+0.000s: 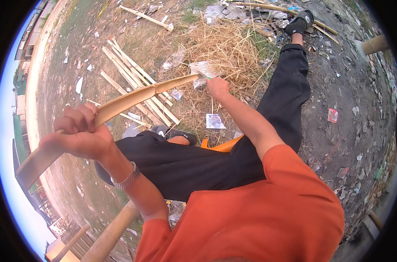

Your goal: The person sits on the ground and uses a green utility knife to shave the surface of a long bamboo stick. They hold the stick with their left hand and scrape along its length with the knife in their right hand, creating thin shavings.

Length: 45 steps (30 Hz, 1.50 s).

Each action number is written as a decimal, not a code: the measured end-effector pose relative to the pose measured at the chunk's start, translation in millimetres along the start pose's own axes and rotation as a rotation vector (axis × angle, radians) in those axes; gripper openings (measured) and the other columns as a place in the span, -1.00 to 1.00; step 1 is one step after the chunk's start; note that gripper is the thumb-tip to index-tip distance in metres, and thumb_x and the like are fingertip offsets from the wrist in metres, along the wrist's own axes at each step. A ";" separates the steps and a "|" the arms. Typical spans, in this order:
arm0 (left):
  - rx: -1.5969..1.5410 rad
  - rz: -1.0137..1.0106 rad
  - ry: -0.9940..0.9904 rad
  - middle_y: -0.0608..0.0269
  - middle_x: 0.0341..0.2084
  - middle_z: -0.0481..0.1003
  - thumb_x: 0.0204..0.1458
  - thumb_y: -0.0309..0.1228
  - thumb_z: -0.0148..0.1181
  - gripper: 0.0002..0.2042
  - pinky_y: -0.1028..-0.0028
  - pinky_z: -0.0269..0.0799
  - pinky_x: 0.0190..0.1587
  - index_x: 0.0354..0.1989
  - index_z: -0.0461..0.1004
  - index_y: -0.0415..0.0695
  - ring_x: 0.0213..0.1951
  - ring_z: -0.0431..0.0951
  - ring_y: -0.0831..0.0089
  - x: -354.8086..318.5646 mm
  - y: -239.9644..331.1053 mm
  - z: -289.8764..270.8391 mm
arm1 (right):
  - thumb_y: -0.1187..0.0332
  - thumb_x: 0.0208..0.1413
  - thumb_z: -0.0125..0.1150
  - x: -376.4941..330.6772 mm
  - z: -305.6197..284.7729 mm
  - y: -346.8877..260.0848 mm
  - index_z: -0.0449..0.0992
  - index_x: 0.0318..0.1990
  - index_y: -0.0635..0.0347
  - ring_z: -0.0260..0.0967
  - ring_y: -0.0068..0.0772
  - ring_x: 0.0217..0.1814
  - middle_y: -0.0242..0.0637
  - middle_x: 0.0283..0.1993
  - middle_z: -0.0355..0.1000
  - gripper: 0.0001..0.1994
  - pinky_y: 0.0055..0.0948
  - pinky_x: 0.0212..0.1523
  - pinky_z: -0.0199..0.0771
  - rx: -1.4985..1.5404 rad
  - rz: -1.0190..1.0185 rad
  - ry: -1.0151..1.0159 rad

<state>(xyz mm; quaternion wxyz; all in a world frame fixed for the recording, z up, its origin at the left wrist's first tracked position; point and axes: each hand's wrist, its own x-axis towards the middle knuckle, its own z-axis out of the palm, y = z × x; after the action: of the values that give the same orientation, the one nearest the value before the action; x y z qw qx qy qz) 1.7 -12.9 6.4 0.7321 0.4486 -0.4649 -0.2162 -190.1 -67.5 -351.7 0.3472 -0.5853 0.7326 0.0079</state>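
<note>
Here's your left hand [83,135], fingers curled tight round the split bamboo [128,98], which reaches away from it, long axis slanting from low left to upper right. And there's the key meeting: the far tip sits right by your right hand [219,88], the nearer one to that end. That hand is closed on a green-handled tool [208,78], maybe a knife; your grip hides most of it, and I can't tell whether it touches the bamboo. Farther out, pale strips [121,65] lie on the ground, partly covered from view, near dry straw [233,52].
</note>
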 end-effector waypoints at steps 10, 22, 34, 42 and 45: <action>-0.465 0.039 -0.687 0.45 -0.83 -0.05 -0.22 0.45 -0.28 -0.33 0.55 -0.01 -0.69 -0.73 -0.02 0.00 -0.81 0.03 0.59 12.1 -16.8 -32.9 | -0.13 0.24 -0.52 -122.7 -90.0 -54.6 0.39 -0.67 0.38 0.40 0.11 -0.39 0.14 -0.54 0.40 -0.23 0.01 -0.22 0.31 0.456 -0.336 -0.132; -0.553 0.079 -0.795 0.43 -0.82 0.00 -0.19 0.42 -0.30 -0.33 0.47 0.14 -0.70 -0.71 0.02 -0.05 -0.84 0.04 0.55 10.7 -20.1 -29.6 | -0.08 0.24 -0.41 -124.3 -52.1 -40.8 0.42 -0.70 0.44 0.35 0.26 -0.51 0.24 -0.67 0.31 -0.24 0.03 -0.29 0.35 0.517 -0.308 0.072; -0.510 0.050 -0.754 0.45 -0.81 -0.05 -0.18 0.43 -0.35 -0.34 0.49 0.11 -0.66 -0.70 0.01 -0.02 -0.82 -0.01 0.57 10.2 -19.3 -30.5 | -0.07 0.25 -0.41 -115.4 -43.9 -35.8 0.43 -0.66 0.48 0.39 0.24 -0.47 0.27 -0.63 0.34 -0.24 0.02 -0.31 0.37 0.499 -0.271 0.021; -0.510 0.020 -0.657 0.43 -0.81 -0.03 -0.18 0.43 -0.36 -0.34 0.45 0.17 -0.65 -0.70 0.02 -0.02 -0.81 0.03 0.54 10.8 -22.1 -35.6 | -0.06 0.25 -0.40 -102.7 -37.1 -35.3 0.49 -0.56 0.49 0.41 0.24 -0.41 0.28 -0.56 0.38 -0.26 0.04 -0.28 0.38 0.413 -0.278 0.058; -0.471 0.053 -0.727 0.42 -0.81 -0.02 -0.19 0.44 -0.37 -0.33 0.45 0.19 -0.65 -0.70 0.03 -0.03 -0.82 0.04 0.53 6.8 -17.6 -23.4 | -0.08 0.24 -0.39 -78.7 -28.1 -14.1 0.51 -0.49 0.50 0.42 0.24 -0.34 0.29 -0.50 0.40 -0.27 0.04 -0.24 0.39 0.406 -0.160 0.043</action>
<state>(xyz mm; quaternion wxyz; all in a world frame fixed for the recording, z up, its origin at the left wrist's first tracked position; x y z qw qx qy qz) 27.2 -16.1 -9.3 0.6082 0.1518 -0.6419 -0.4415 -186.3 -16.6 -284.0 0.4415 -0.5597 0.6778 -0.1798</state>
